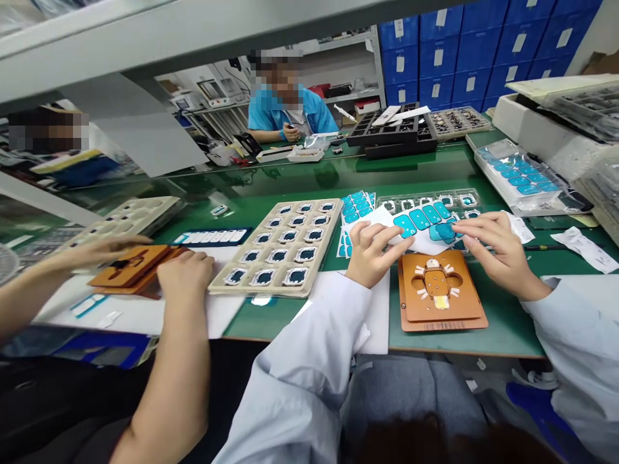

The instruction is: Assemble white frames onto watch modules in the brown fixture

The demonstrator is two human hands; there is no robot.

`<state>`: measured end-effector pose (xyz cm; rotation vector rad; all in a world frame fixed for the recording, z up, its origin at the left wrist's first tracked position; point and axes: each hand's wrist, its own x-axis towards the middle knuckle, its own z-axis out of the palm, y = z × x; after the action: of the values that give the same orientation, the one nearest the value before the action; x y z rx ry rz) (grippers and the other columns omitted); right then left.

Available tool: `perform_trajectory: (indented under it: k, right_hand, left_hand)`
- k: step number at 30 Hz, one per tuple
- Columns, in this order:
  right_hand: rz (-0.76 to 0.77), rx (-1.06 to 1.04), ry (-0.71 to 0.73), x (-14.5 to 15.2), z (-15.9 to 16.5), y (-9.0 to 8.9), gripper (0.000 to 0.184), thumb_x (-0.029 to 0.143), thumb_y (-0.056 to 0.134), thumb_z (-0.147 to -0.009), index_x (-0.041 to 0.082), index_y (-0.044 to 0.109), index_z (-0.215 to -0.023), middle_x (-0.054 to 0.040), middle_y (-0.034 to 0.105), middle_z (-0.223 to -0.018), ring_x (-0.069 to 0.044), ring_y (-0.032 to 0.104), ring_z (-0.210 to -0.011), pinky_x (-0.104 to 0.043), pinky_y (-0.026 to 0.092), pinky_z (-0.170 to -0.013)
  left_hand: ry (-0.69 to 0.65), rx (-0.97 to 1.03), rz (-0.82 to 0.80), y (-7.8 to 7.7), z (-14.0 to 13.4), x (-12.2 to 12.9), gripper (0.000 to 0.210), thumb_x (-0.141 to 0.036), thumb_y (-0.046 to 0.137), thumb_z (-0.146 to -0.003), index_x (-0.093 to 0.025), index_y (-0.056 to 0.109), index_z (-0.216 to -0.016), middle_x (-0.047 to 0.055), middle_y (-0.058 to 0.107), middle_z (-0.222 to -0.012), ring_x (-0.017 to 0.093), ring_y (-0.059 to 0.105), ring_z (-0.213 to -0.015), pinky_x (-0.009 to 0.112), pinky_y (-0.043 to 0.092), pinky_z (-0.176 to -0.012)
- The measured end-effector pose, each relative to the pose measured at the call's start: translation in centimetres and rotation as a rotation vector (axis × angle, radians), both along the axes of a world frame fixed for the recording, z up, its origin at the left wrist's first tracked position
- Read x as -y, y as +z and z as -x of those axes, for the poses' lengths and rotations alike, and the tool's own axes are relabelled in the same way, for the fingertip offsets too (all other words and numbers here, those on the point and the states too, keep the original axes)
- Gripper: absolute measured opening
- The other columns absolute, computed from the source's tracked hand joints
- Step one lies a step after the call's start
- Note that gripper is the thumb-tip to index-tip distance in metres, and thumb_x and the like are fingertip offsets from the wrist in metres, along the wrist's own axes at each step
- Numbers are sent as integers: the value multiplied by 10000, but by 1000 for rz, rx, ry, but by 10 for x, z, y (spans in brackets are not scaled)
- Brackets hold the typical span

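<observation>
My left hand (370, 251) pinches the near left edge of a white sheet (420, 233) that carries teal stickers. At the sheet's right side, my right hand (491, 245) touches a teal sticker with thumb and fingertips. Both hands hover just above an orange fixture plate (464, 303) on the green table (507, 322); a small part with white tabs sits in its recess. A beige tray (283, 248) of several small framed parts lies to the left of my left hand.
A co-worker's two hands (186, 274) press on another orange fixture (130, 267) at the left. More teal sticker sheets (356, 206), a clear tray (520, 174), black trays (391, 132) and a seated person (287, 109) lie beyond. Blue bins (483, 51) line the back wall.
</observation>
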<state>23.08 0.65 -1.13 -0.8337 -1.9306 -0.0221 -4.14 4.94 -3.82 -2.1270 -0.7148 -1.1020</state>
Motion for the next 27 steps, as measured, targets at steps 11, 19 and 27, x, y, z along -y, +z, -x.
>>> perform_trajectory:
  k: [11, 19, 27]
  right_hand:
    - [269, -577, 233, -3, -8, -5, 94, 252, 793, -818, 296, 731, -873, -13, 679, -859, -193, 653, -837, -323, 571, -712]
    - [486, -503, 535, 4, 12, 13, 219, 289, 745, -882, 297, 557, -994, 50, 635, -833, -126, 662, -589, -265, 588, -559]
    - [531, -107, 339, 6, 20, 17, 150, 367, 652, -937, 224, 690, -964, -37, 692, -843, -182, 644, -706, -309, 520, -591]
  left_hand:
    - [435, -71, 751, 1, 0, -18, 402, -303, 443, -1004, -425, 568, -1366, 72, 386, -1559, 368, 275, -1450, 719, 152, -1139]
    - [379, 24, 1004, 4, 5, -23, 637, -567, 667, -842, -292, 538, -1402, 130, 507, -1451, 409, 419, -1327, 696, 359, -1046]
    - [309, 170, 943, -5, 10, -33, 363, -320, 557, -948, -180, 603, -1280, 136, 577, -1336, 294, 483, -1273, 475, 424, -1056]
